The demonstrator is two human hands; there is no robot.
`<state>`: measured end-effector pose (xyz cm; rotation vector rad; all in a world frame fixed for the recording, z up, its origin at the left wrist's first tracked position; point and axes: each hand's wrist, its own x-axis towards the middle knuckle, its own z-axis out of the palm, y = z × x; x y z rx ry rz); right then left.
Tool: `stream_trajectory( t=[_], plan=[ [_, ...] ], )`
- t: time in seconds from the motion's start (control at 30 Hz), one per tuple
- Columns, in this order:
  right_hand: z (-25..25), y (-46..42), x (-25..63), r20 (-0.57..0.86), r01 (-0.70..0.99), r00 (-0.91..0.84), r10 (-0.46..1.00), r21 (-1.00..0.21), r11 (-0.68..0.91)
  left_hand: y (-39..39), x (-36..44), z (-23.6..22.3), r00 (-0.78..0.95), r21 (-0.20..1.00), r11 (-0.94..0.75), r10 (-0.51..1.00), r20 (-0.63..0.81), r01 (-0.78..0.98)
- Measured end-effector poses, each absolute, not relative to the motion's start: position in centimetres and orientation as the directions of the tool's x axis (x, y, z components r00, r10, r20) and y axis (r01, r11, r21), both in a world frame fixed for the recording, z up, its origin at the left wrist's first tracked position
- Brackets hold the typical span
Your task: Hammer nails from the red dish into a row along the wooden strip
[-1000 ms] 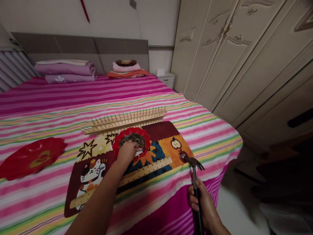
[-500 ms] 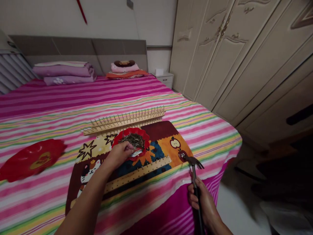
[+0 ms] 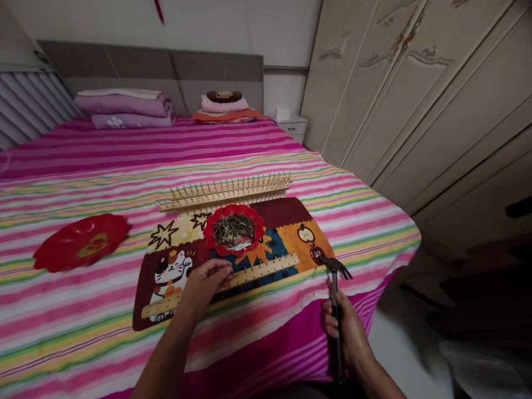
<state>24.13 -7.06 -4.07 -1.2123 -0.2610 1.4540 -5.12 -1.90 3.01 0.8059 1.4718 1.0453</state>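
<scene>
My left hand (image 3: pixel 203 285) hangs with its fingers curled together just above a pale wooden strip with a row of holes (image 3: pixel 261 270). No nail shows in those fingers. Behind it, a red scalloped dish (image 3: pixel 208 231) holds a heap of thin metal nails (image 3: pixel 233 230). My right hand (image 3: pixel 344 330) grips the dark handle of a claw hammer (image 3: pixel 333 280), head up, at the bed's edge. Both strip and dish rest on a printed cat-and-apple mat (image 3: pixel 282 213). Another wooden strip (image 3: pixel 224 191) stands beyond, with nails upright along it.
A second red scalloped dish (image 3: pixel 81 244) lies on the striped bed sheet (image 3: pixel 249 160) at the left. Folded bedding (image 3: pixel 124 105) lies by the headboard. A cream wardrobe (image 3: pixel 415 83) stands along the right, and the bed edge drops to the floor there.
My left hand has moved toward me, off the red dish of nails, to above the near wooden strip. The dish's nails now show fully. The hammer hand has hardly moved.
</scene>
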Motion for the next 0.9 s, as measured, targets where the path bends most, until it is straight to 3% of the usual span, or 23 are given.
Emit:
stream_trajectory(
  t=[0.33,0.57,0.73,0.9],
  plan=[
    [-4.4,-7.0,24.5,-0.508,-0.629,0.17,0.844,-0.716,-0.304,-2.2,-4.8,2.2,-0.169,0.94,0.32,0.927,-0.336,-0.117],
    [-4.6,-6.9,24.7,-0.52,-0.64,0.174,0.836,-0.705,-0.305,-2.4,-5.3,1.9,-0.181,0.913,0.394,0.895,-0.408,-0.106],
    [-4.9,-6.9,24.7,-0.511,-0.631,0.172,0.842,-0.714,-0.304,-2.7,-5.7,1.6,-0.241,0.907,0.421,0.882,-0.405,0.017],
    [-5.2,-6.9,24.8,-0.516,-0.635,0.155,0.842,-0.705,-0.316,-2.6,-5.5,1.7,-0.337,0.922,0.33,0.907,-0.251,0.201]
  ],
)
